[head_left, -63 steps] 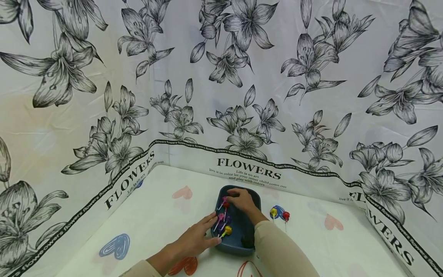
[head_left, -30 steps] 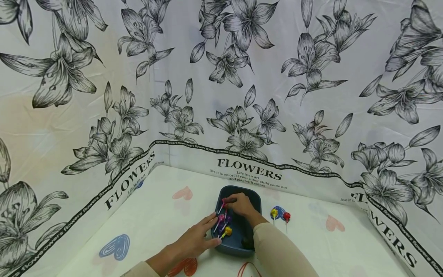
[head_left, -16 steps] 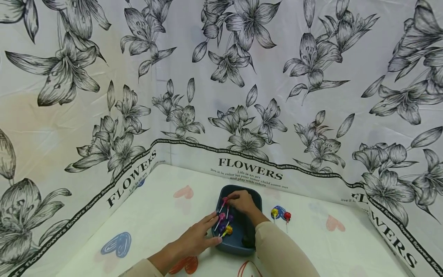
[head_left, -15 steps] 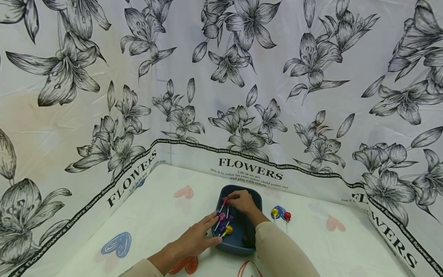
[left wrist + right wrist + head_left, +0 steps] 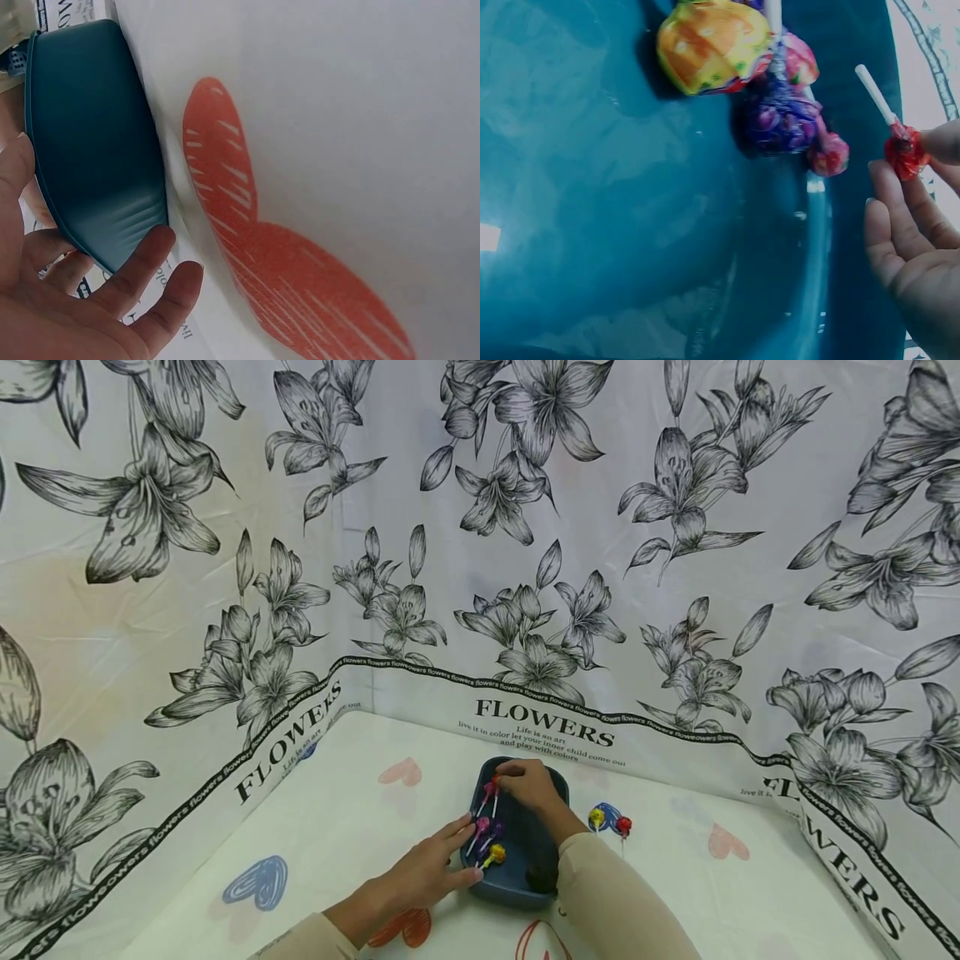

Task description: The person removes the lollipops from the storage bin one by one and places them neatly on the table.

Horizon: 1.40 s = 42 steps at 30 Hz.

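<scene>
A dark teal plastic tray (image 5: 517, 895) stands on the table. My left hand (image 5: 420, 870) is at the tray's left side, its fingers extended and spread against the outer wall, as the left wrist view shows. Over the tray's far left part, my right hand (image 5: 534, 787) pinches a red lollipop (image 5: 906, 154) by its wrapped head; the white stick points away. Inside the tray, along its left side, lie several lollipops: a yellow-orange one (image 5: 712, 49), a purple one (image 5: 780, 120) and a pink one (image 5: 829, 154). Some sticks overlap and are partly hidden.
Right of the tray, a yellow lollipop (image 5: 596, 818) and a red lollipop (image 5: 624, 827) lie on the white heart-print cloth (image 5: 330, 827). Behind the table hangs a white curtain (image 5: 405, 610) with black flower prints, close to the tray's far end.
My right hand has shifted slightly around the tray's far left corner and now holds the red lollipop higher. My left hand stays at the tray's side. The head view has tilted slightly.
</scene>
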### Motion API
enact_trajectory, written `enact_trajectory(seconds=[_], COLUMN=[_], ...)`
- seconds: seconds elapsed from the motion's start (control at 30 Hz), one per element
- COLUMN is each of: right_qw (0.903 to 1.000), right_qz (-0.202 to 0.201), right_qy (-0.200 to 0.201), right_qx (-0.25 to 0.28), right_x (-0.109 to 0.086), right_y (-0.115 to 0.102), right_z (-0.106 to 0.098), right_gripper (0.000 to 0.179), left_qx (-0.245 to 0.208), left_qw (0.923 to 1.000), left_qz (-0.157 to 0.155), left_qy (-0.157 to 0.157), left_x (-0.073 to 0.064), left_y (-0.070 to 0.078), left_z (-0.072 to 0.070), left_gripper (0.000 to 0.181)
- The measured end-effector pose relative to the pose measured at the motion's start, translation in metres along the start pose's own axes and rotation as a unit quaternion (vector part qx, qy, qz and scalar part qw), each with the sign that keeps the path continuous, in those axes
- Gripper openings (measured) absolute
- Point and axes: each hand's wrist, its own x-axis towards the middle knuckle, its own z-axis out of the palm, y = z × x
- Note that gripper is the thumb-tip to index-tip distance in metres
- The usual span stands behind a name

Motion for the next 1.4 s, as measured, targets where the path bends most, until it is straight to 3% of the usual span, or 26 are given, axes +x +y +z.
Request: enact_trajectory(seconds=[0.23, 0.53, 0.77, 0.93, 1.1, 1.4], right_qw=[0.9992, 0.9963, 0.9952, 0.9919, 0.9862, 0.9806], right_qz=[-0.027, -0.018, -0.020, -0.055, -0.089, -0.112], right_qy=[-0.005, 0.027, 0.025, 0.015, 0.003, 0.014], right_qx=[0.030, 0.079, 0.092, 0.114, 0.140, 0.160], right_x=[-0.002, -0.009, -0.016, -0.028, -0.041, -0.046], right_y=[-0.012, -0.029, -0.043, -0.064, -0.082, -0.078], right_z=[-0.011, -0.023, -0.029, -0.037, -0.042, -0.045], right_gripper=[0.019, 0.017, 0.016, 0.017, 0.021, 0.020], left_qx=[0.007, 0.006, 0.005, 0.011, 0.020, 0.011], left_qw=[1.0000, 0.9999, 0.9998, 0.9999, 0.9995, 0.9997], left_qz=[0.005, -0.009, -0.017, -0.008, 0.020, 0.019], left_qy=[-0.001, -0.001, -0.004, 0.001, 0.011, 0.007], left_x=[0.002, 0.002, 0.001, 0.002, 0.000, 0.000], left_y=[0.000, 0.000, -0.001, -0.002, -0.004, -0.003], left_z=[-0.001, 0.000, 0.000, 0.000, 0.000, -0.001], left_gripper=[0.079, 0.074, 0.078, 0.076, 0.074, 0.073])
